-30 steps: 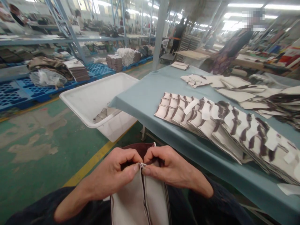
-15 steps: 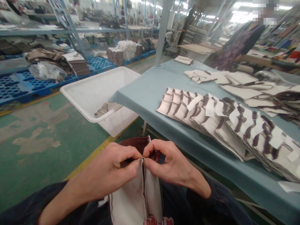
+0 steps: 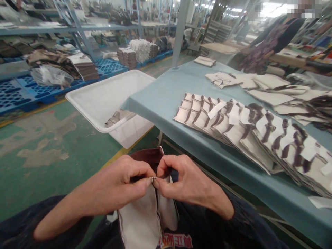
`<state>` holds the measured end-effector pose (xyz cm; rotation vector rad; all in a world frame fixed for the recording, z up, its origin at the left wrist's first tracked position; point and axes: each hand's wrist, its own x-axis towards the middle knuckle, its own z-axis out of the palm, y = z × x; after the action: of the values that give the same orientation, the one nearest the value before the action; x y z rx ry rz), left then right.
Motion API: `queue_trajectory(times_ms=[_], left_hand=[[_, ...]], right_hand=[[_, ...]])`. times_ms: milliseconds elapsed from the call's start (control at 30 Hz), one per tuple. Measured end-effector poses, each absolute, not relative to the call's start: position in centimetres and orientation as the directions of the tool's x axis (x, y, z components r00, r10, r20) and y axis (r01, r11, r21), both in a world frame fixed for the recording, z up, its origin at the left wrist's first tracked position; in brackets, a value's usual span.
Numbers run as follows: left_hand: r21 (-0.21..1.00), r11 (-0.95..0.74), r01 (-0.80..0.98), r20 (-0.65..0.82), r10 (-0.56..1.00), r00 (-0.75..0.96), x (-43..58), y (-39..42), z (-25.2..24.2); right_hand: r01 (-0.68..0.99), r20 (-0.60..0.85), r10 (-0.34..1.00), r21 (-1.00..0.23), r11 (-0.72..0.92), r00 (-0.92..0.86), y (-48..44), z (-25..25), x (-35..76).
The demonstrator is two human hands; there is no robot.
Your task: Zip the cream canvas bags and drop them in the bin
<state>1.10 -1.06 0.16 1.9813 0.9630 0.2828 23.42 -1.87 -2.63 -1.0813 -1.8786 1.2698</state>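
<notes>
A sewn fabric piece (image 3: 140, 221), off-white outside with a dark brown inside, hangs in front of my body. Its upper edge, where a dark seam runs down the middle, is pinched between both hands. My left hand (image 3: 119, 186) grips the edge on the left with thumb and forefinger. Close against it, my right hand (image 3: 185, 181) pinches the same edge from the right. The fingertips nearly touch, and the exact bit of seam between them is mostly hidden. Red and white lettering (image 3: 176, 240) shows below the fabric, near my lap.
On the blue-covered table (image 3: 160, 100) to the right lie overlapping rows of similar pieces (image 3: 223, 121) and loose flat fabric pieces (image 3: 269, 84). A white plastic bin (image 3: 85, 93) stands left of the table corner. A person (image 3: 269, 45) stands beyond the table; blue pallets (image 3: 106, 67) hold stacks.
Both pinching hands have shifted slightly left and down with the fabric's edge. The hanging fabric has swung a little, and more of the lettering shows.
</notes>
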Motion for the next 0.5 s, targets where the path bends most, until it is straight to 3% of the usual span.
queue_trajectory(times_ms=[200, 500], left_hand=[[0.796, -0.349, 0.494, -0.145, 0.683, 0.716, 1.2, -1.2, 0.1], [0.789, -0.403, 0.464, -0.079, 0.682, 0.727, 1.3, -1.4, 0.3]], right_hand=[[0.415, 0.033, 0.893, -0.877, 0.242, -0.449, -2.3, -2.9, 23.5], [0.37, -0.031, 0.902, -0.918, 0.145, -0.43, -2.9, -3.4, 23.3]])
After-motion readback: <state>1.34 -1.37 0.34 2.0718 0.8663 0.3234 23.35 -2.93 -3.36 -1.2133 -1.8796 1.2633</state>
